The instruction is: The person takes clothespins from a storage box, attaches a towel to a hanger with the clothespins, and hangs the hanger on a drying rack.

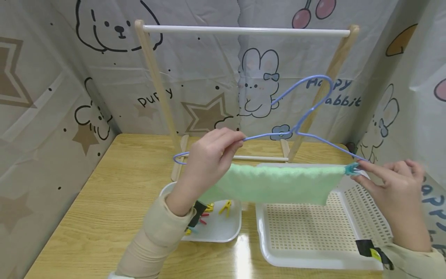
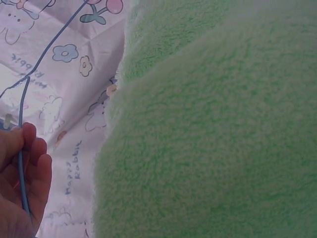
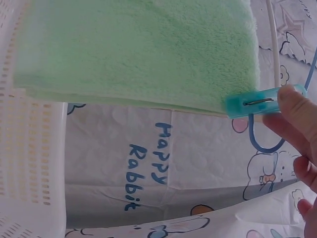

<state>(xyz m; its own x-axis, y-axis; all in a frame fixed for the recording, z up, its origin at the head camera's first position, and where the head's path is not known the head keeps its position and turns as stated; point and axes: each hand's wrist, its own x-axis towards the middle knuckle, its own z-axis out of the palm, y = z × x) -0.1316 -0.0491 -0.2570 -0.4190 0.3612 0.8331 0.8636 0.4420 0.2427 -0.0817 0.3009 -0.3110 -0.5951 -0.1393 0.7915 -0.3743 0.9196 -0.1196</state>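
My left hand grips the left arm of a blue wire clothes hanger, whose hook points up and to the right. A light green fluffy towel hangs folded along the hanger's lower side. At the towel's top right corner sits a teal clothespin; my right hand pinches its handles between thumb and forefinger. In the right wrist view the clothespin bites the towel's edge beside the hanger's looped end. The towel's left end is hidden behind my left forearm.
A wooden drying rack with a white top bar stands behind. Below the towel are a white perforated basket on the right and a small white tray holding several coloured clothespins, partly covered by my left arm. Printed cloth walls surround the table.
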